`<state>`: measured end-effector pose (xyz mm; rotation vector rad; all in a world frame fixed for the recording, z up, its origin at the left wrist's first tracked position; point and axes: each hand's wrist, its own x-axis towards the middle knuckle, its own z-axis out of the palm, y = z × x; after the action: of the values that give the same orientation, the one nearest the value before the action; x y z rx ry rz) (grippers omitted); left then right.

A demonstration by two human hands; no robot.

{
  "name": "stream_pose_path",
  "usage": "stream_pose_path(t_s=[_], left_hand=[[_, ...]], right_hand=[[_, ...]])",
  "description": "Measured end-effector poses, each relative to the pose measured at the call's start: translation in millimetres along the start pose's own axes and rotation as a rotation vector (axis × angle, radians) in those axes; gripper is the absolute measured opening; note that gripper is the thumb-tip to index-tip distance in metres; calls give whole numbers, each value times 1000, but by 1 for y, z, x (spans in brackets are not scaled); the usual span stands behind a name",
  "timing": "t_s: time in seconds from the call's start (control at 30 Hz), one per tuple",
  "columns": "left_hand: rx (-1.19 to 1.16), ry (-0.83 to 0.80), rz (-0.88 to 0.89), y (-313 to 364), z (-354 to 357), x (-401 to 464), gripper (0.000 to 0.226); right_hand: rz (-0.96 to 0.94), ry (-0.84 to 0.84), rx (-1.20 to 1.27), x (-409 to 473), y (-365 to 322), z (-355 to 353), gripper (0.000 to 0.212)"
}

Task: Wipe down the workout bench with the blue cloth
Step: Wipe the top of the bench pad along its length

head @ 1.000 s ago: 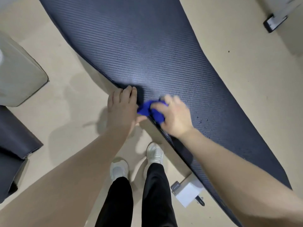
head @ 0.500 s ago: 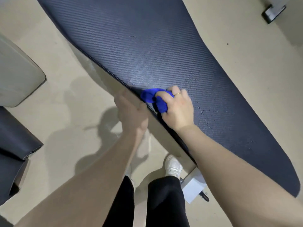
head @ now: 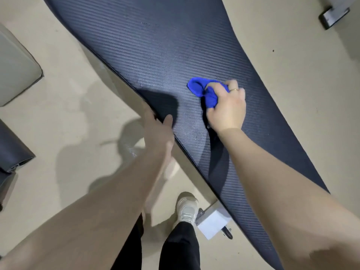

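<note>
The workout bench (head: 159, 47) is a long dark navy pad with a woven texture, running from the top left to the bottom right. A bunched blue cloth (head: 204, 90) lies pressed on the middle of the pad, and my right hand (head: 227, 108) is closed around it, a ring on one finger. My left hand (head: 159, 133) grips the near edge of the bench, thumb on top of the pad, fingers hidden under the rim. A damp patch shows on the pad between the two hands.
Beige floor surrounds the bench. A white bench foot (head: 213, 223) with a black wheel sits beside my shoe (head: 187, 209). A pale padded object (head: 15, 69) and a dark one (head: 9, 151) stand at the left. A dark bracket (head: 335, 17) lies top right.
My right hand has slid the blue cloth from the near edge of the bench out to the middle of the pad. My left hand stays at the near edge.
</note>
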<state>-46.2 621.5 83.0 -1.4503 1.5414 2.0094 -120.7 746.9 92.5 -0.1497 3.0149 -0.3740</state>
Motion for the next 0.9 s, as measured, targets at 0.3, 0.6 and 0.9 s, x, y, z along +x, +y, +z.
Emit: stream_pose_path(t_s=[0.3,0.6,0.9], left_hand=[[97,42,36,9,7,-11,73],[140,-58,35,19,-12,-17,58],[-177,19,-114,23,-51,5,66]], right_hand=[[-321,-211,28,-69,47,-18,32],[-335,-175,-25,5,-44,-2,53],[-441,-112,-70,26,-132,26,40]])
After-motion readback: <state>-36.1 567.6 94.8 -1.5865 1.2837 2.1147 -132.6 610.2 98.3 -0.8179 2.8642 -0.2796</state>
